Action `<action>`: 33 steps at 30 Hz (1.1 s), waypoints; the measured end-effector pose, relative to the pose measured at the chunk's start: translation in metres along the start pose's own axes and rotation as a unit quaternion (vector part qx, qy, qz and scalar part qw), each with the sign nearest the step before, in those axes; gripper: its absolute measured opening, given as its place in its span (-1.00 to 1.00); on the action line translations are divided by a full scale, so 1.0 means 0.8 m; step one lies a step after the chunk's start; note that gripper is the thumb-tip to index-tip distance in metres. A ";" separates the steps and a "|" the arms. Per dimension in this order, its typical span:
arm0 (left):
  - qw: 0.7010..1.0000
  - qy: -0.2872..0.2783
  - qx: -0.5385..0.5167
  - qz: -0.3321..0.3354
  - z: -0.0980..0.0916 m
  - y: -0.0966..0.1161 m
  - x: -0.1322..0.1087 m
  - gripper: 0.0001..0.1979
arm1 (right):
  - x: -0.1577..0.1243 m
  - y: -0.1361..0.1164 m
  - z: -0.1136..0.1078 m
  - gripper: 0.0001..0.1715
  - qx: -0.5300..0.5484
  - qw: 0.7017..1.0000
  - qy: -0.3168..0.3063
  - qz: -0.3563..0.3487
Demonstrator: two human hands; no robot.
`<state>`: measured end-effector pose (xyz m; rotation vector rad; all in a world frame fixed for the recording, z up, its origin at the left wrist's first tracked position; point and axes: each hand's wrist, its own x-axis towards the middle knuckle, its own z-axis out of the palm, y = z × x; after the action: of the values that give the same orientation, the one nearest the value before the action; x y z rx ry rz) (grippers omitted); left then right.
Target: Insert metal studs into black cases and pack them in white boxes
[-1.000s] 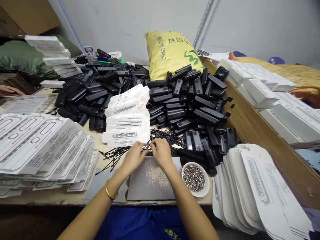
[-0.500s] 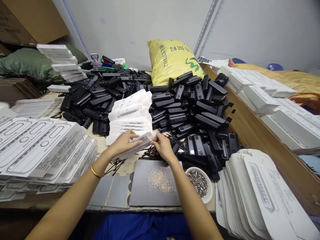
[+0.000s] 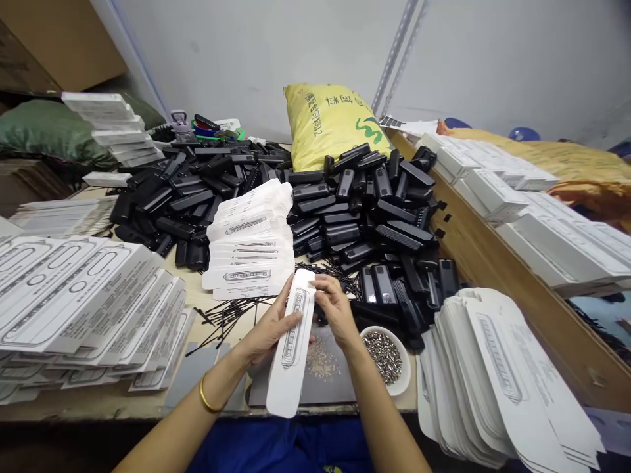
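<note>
A narrow white carton (image 3: 297, 341) with a black line drawing of a comb-like device on its face is held tilted above the front of the table. My left hand (image 3: 269, 332) grips it from the left side, thumb on the printed face. At the carton's upper right edge, the fingers of my right hand (image 3: 336, 307) pinch near the end flap. Beneath lies a grey mat (image 3: 328, 391) with small beige grains (image 3: 320, 360) scattered on it. Just beyond my hands is a fanned pile of similar white cartons (image 3: 249, 246).
Black plastic devices (image 3: 340, 233) are heaped across the back, before a yellow sack (image 3: 330, 125). A white bowl (image 3: 407, 371) of small metal pieces stands at right. Flat cartons are stacked at left (image 3: 73, 295) and right (image 3: 473, 374). Thin black sticks (image 3: 224, 322) lie near the pile.
The carton has come away from the pile toward me and turned from lying sideways to nearly upright, its printed face now showing. Both hands moved with it, and the view shifted slightly.
</note>
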<state>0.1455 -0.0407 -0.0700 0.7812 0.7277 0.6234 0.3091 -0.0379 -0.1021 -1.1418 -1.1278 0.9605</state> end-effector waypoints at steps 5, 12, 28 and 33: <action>0.996 0.045 0.058 0.053 0.011 -0.009 0.006 -0.35 | -0.027 0.006 0.032 -0.69 0.005 0.996 0.084 0.040; 0.991 0.101 0.074 0.046 0.013 -0.021 0.003 -0.02 | -0.022 -0.010 0.038 -0.72 0.158 0.982 0.065 0.080; 0.967 0.100 0.229 0.054 0.009 -0.026 -0.001 0.01 | -0.050 -0.004 0.031 -0.66 0.145 0.976 0.094 0.133; 0.952 0.113 0.276 0.072 0.013 -0.020 -0.007 -0.08 | -0.041 0.004 0.026 -0.62 0.196 0.963 0.073 0.171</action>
<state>0.1537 -0.0582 -0.0758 1.3024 1.0854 0.6551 0.2827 -0.0656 -0.1098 -1.0746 -0.5940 1.2777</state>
